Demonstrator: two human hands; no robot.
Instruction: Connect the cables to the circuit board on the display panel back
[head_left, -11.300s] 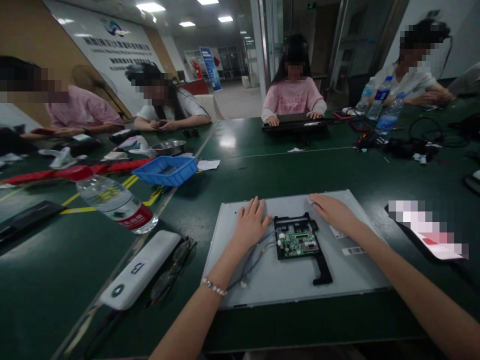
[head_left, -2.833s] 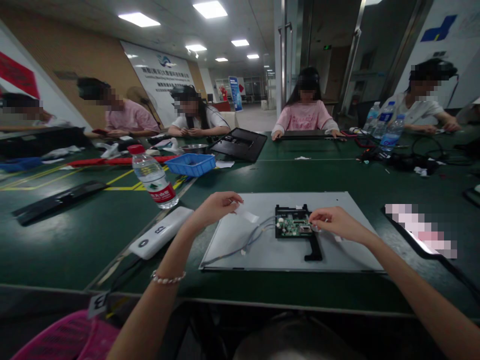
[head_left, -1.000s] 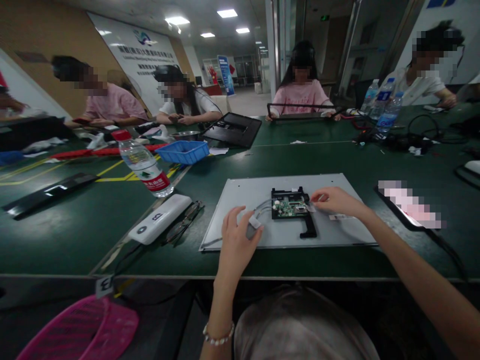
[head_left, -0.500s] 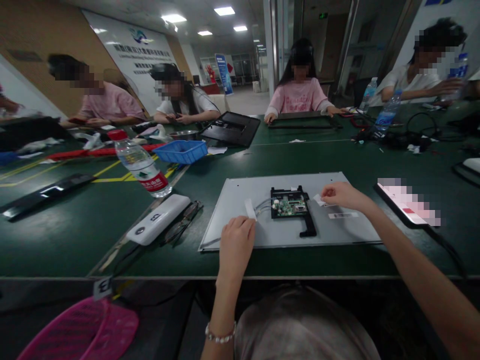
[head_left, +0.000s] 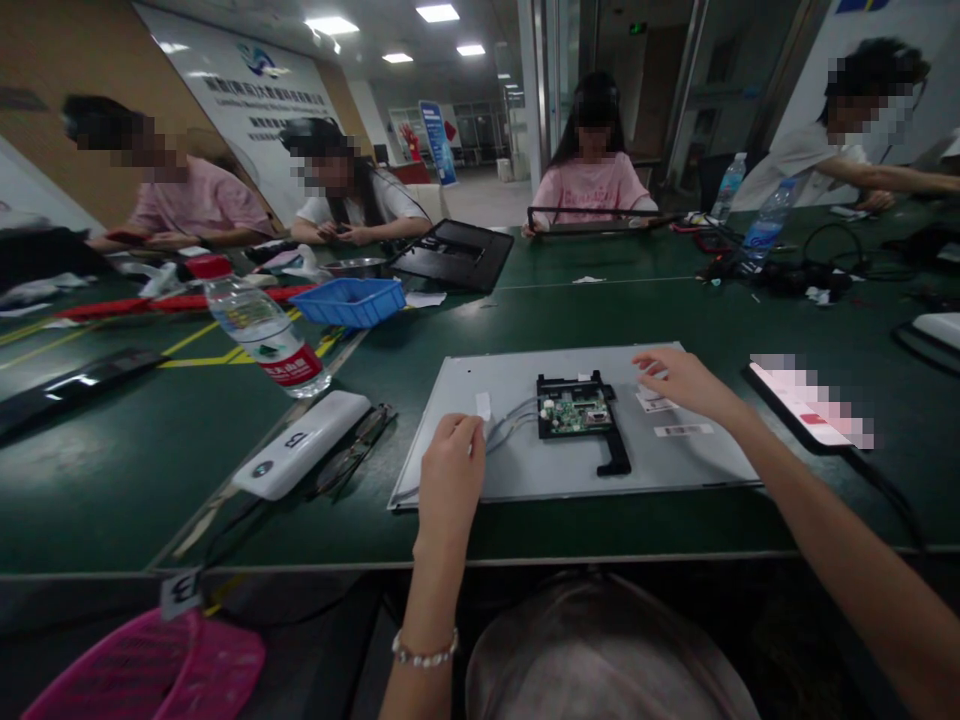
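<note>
A flat grey panel (head_left: pixel 517 475) lies on the table before me, with a green circuit board (head_left: pixel 577 412) in a black bracket (head_left: pixel 616 455) on its middle. Thin grey cables (head_left: pixel 510 420) run left from the board. My left hand (head_left: pixel 452 465) is closed at the panel's left part, its fingertips pinching the lower end of a small white strip (head_left: pixel 482 404) beside the cables. Over the right part, my right hand (head_left: pixel 686 382) has its fingers apart and holds nothing. Just under its fingers is a white label (head_left: pixel 657 401); a barcode label (head_left: pixel 683 431) is nearer me.
Left of the panel are folded glasses (head_left: pixel 351 452), a white power bank (head_left: pixel 302 445), a water bottle (head_left: pixel 262 335) and a blue bin (head_left: pixel 349 303). A phone (head_left: pixel 806 405) with a cable lies at right. Several people sit across the table; one holds a black frame (head_left: pixel 592 231).
My right hand has opened and lifted from the white label, which now lies on the panel. My left hand has moved slightly left with the strip. Across the table, the black frame has been tilted up.
</note>
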